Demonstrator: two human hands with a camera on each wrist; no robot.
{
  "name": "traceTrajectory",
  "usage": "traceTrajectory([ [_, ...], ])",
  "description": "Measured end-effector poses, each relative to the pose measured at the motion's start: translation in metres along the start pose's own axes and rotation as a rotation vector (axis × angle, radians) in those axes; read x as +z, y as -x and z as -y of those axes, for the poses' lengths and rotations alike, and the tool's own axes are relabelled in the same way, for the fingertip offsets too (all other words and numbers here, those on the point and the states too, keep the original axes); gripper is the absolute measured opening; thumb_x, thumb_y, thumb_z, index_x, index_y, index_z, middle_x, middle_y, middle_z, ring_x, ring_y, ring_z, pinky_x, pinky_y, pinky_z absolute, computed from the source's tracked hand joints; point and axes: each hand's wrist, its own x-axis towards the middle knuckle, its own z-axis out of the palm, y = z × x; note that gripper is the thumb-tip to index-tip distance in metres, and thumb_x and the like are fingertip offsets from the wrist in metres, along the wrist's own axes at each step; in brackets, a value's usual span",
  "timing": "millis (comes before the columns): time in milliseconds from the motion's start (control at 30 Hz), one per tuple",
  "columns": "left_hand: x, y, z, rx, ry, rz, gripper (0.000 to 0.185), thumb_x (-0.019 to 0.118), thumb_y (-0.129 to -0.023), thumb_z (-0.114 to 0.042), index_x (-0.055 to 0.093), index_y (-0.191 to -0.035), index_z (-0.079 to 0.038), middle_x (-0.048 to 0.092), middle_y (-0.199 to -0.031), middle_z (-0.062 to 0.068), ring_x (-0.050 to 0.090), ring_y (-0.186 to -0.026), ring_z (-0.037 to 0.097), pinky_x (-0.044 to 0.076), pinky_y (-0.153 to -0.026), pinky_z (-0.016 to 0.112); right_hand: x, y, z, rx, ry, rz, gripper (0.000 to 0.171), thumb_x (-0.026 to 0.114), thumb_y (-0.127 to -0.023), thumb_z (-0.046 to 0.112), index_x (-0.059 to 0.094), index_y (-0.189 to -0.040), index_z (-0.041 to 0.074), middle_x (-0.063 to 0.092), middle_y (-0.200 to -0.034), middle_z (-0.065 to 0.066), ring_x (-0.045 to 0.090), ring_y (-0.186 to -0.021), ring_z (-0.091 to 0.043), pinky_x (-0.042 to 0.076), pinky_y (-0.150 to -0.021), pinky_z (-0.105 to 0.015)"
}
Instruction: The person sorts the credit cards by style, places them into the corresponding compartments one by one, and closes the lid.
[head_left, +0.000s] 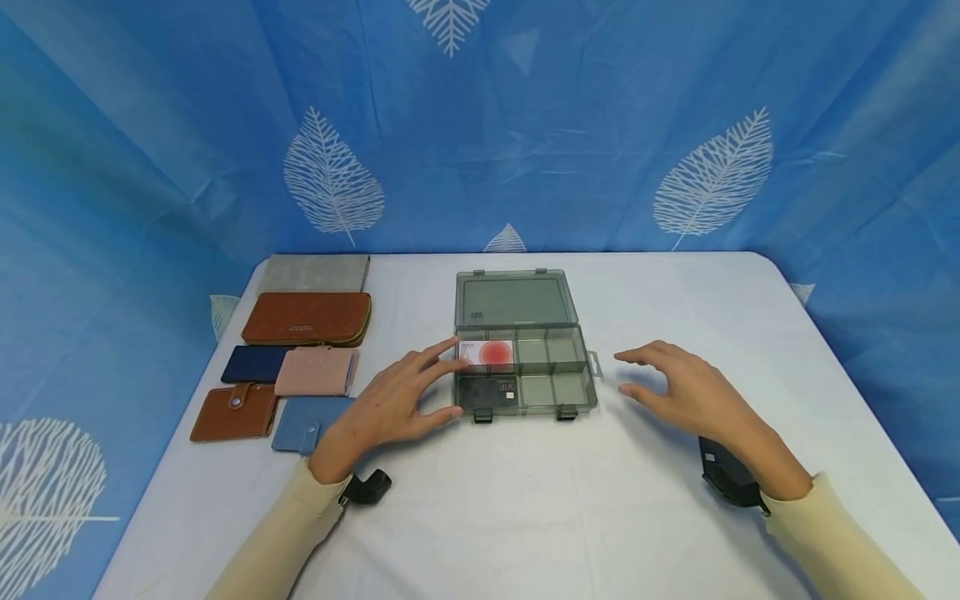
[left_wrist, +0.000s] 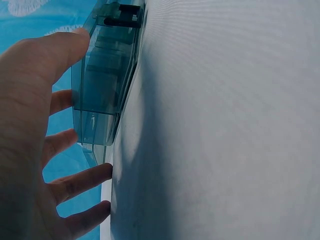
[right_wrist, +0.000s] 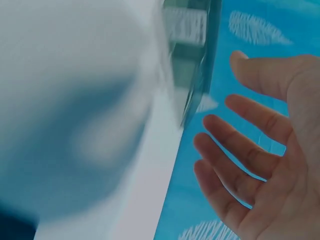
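A transparent grey compartment box [head_left: 573,390] lies on the white table, its lid [head_left: 517,300] folded back away from me. In its left compartments are a white card with a red circle [head_left: 495,352] and, nearer me, a black VIP card [head_left: 483,392]. My left hand [head_left: 397,402] is at the box's left side, with fingers spread; its thumb [left_wrist: 75,47] is at the near-left corner in the left wrist view. To the right of the box, my right hand [head_left: 686,390] hovers apart from it, fingers loosely bent and holding nothing [right_wrist: 250,155].
Left of the box lie a grey wallet [head_left: 315,272], a brown zip wallet [head_left: 306,315], a navy wallet [head_left: 251,363], a pink wallet [head_left: 315,371], a brown snap wallet [head_left: 232,414] and a blue wallet [head_left: 291,423]. A blue leaf-patterned curtain [head_left: 525,167] hangs behind the table.
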Motion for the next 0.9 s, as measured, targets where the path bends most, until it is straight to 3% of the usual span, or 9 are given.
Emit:
traceTrajectory([
  [333,0.002,0.000,0.001,-0.003,-0.008,0.005,0.067,0.079,-0.096,-0.046,0.059,-0.156,-0.023,0.037,-0.173,0.009,0.062,-0.129,0.033,0.057,-0.094,0.053,-0.017,0.040,-0.046,0.069,-0.022,0.108,0.053,0.090,-0.090,0.028,0.073,-0.136,0.008,0.075,-0.124,-0.011,0.071,-0.114,-0.035,0.056,-0.096,-0.061],
  [400,0.003,0.000,0.002,-0.003,-0.012,0.005,0.067,0.079,-0.096,-0.047,0.059,-0.156,-0.024,0.037,-0.173,0.008,0.062,-0.130,0.033,0.057,-0.095,0.053,-0.017,0.048,-0.056,0.062,-0.017,0.110,0.053,0.091,-0.089,0.028,0.074,-0.134,0.008,0.076,-0.123,-0.008,0.071,-0.112,-0.033,0.058,-0.095,-0.056],
  [500,0.003,-0.001,0.002,-0.005,-0.013,0.006,0.067,0.079,-0.096,-0.047,0.059,-0.156,-0.024,0.037,-0.173,0.008,0.061,-0.130,0.033,0.057,-0.096,0.054,-0.014,0.059,-0.072,0.025,-0.022,0.089,0.052,0.094,-0.085,0.026,0.075,-0.132,0.011,0.076,-0.122,-0.003,0.071,-0.108,-0.025,0.060,-0.092,-0.038],
  [633,0.002,-0.002,0.002,-0.008,-0.012,0.009,0.067,0.079,-0.096,-0.047,0.059,-0.156,-0.024,0.037,-0.173,0.009,0.061,-0.131,0.034,0.057,-0.096,0.055,-0.012,0.072,-0.087,-0.021,-0.025,0.050,0.056,0.096,-0.081,0.024,0.075,-0.132,0.014,0.075,-0.121,0.002,0.070,-0.103,-0.014,0.053,-0.088,-0.015],
  [900,0.002,-0.001,0.001,-0.012,-0.012,0.005,0.067,0.079,-0.096,-0.047,0.058,-0.156,-0.026,0.037,-0.173,0.008,0.060,-0.135,0.035,0.056,-0.098,0.057,-0.018,0.096,-0.099,-0.007,-0.044,0.073,0.064,0.098,-0.078,0.031,0.073,-0.135,0.018,0.073,-0.122,0.004,0.063,-0.106,0.000,0.044,-0.089,-0.007],
])
